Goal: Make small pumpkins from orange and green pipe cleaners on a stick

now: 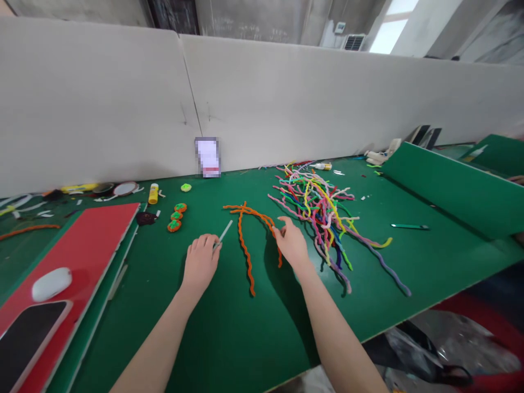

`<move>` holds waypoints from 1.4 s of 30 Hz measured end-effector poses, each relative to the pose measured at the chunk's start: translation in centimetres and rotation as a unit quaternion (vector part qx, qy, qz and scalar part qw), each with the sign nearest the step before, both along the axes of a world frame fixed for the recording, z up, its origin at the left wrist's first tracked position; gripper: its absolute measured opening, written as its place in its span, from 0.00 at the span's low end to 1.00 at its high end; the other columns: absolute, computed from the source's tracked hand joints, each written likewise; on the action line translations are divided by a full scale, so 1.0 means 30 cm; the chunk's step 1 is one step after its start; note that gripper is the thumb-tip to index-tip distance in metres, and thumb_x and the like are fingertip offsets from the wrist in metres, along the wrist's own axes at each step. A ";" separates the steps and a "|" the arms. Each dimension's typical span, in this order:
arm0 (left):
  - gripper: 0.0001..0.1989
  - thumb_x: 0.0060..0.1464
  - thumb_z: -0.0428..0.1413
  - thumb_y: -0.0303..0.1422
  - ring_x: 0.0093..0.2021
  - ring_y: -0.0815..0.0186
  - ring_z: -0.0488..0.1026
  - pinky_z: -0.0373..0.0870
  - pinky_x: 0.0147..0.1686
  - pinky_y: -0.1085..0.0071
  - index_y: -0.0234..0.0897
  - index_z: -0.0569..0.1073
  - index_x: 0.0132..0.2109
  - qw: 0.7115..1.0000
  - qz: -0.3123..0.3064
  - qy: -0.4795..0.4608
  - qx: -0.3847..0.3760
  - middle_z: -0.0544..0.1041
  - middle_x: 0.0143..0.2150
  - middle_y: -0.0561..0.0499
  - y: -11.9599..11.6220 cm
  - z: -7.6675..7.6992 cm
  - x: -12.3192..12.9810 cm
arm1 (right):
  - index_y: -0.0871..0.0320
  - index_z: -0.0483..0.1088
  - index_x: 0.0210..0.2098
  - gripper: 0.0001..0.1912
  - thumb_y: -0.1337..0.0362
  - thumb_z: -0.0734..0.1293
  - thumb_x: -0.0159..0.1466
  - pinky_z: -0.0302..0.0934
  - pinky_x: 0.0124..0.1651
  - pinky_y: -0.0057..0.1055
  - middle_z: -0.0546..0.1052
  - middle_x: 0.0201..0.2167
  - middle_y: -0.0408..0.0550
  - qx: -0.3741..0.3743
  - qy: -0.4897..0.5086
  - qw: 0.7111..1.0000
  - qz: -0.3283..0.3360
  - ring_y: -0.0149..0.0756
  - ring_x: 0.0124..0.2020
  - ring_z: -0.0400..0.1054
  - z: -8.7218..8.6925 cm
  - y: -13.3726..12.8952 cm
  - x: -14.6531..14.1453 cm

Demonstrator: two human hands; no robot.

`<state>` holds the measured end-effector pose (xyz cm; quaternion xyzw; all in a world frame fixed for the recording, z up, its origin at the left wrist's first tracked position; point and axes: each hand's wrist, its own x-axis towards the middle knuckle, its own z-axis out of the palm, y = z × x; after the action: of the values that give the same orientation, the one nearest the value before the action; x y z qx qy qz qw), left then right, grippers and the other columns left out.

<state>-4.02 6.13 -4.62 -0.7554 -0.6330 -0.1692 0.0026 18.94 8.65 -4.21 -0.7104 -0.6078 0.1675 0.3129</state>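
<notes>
My left hand is closed around a thin, pale grey stick, whose end points up and to the right. Between my two hands several orange pipe cleaners lie on the green table, crossing near their far ends. With thumb and fingers, my right hand pinches a bent orange strand on the right side, and part of that strand is hidden behind the fingers. To the left sit small orange rings with green centres, lined up in a short row, with a yellow-green coil farther back.
A tangled heap of coloured pipe cleaners spreads right of my right hand. Farther right lies a green craft knife before a green board. A phone leans on the white partition. At left are a glue stick and red board.
</notes>
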 end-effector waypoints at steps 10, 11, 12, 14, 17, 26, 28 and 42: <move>0.19 0.58 0.38 0.32 0.34 0.58 0.71 0.64 0.33 0.66 0.29 0.63 0.52 1.000 -0.001 -0.003 -0.016 0.74 0.36 0.41 0.004 -0.036 0.002 | 0.60 0.54 0.56 0.32 0.51 0.62 0.57 0.58 0.42 0.40 0.66 0.40 0.56 0.087 -0.007 0.980 0.179 0.43 0.40 0.62 -0.030 -0.084 -0.187; 0.20 0.58 0.38 0.32 0.34 0.59 0.71 0.64 0.32 0.66 0.28 0.62 0.52 1.000 0.013 -0.014 -0.015 0.74 0.35 0.41 0.003 -0.034 0.003 | 0.60 0.56 0.55 0.32 0.52 0.63 0.56 0.58 0.42 0.41 0.65 0.42 0.58 0.089 -0.035 0.977 0.193 0.46 0.42 0.61 -0.039 -0.097 -0.213; 0.20 0.58 0.37 0.32 0.33 0.59 0.72 0.64 0.31 0.67 0.28 0.62 0.53 0.999 0.030 -0.031 -0.015 0.75 0.35 0.41 0.001 -0.032 0.003 | 0.60 0.56 0.55 0.30 0.53 0.63 0.56 0.58 0.42 0.41 0.65 0.43 0.58 0.087 -0.055 0.972 0.211 0.47 0.43 0.60 -0.047 -0.106 -0.232; 0.21 0.58 0.37 0.32 0.30 0.62 0.72 0.63 0.27 0.70 0.30 0.60 0.55 0.994 0.063 -0.083 -0.022 0.75 0.35 0.43 -0.002 -0.025 0.001 | 0.59 0.57 0.55 0.25 0.59 0.61 0.59 0.59 0.40 0.38 0.66 0.41 0.56 0.073 -0.070 0.968 0.231 0.44 0.41 0.62 -0.057 -0.113 -0.249; 0.21 0.58 0.37 0.33 0.27 0.65 0.71 0.62 0.24 0.73 0.34 0.59 0.57 0.981 0.094 -0.169 -0.033 0.74 0.31 0.47 -0.004 -0.019 -0.004 | 0.59 0.56 0.55 0.22 0.66 0.56 0.61 0.59 0.36 0.34 0.67 0.38 0.54 0.047 -0.037 0.968 0.242 0.39 0.35 0.64 -0.058 -0.106 -0.232; 0.20 0.52 0.46 0.40 0.14 0.75 0.59 0.56 0.14 0.77 0.34 0.64 0.49 0.811 0.109 -0.572 -0.064 0.68 0.24 0.55 0.005 -0.008 -0.014 | 0.52 0.60 0.47 0.17 0.59 0.59 0.58 0.54 0.24 0.26 0.60 0.25 0.40 -0.048 0.470 0.840 0.265 0.26 0.19 0.54 0.016 -0.085 -0.192; 0.20 0.50 0.49 0.41 0.13 0.76 0.59 0.55 0.13 0.78 0.33 0.65 0.47 0.764 0.119 -0.631 -0.063 0.68 0.22 0.55 0.008 -0.004 -0.024 | 0.52 0.61 0.46 0.17 0.59 0.60 0.57 0.52 0.23 0.26 0.58 0.25 0.40 -0.064 0.578 0.772 0.258 0.25 0.19 0.51 0.049 -0.081 -0.174; 0.22 0.42 0.57 0.42 0.15 0.76 0.61 0.59 0.14 0.79 0.31 0.69 0.43 0.728 0.120 -0.669 -0.089 0.68 0.21 0.56 0.028 -0.007 -0.045 | 0.63 0.70 0.27 0.21 0.54 0.73 0.39 0.53 0.22 0.27 0.72 0.23 0.48 -0.361 0.474 0.579 0.557 0.28 0.19 0.61 0.097 -0.138 -0.122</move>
<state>-5.36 6.98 -4.83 -0.3610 -0.5688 -0.5715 -0.4685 15.28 4.50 -1.30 -0.1065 -0.5384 0.8273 0.1194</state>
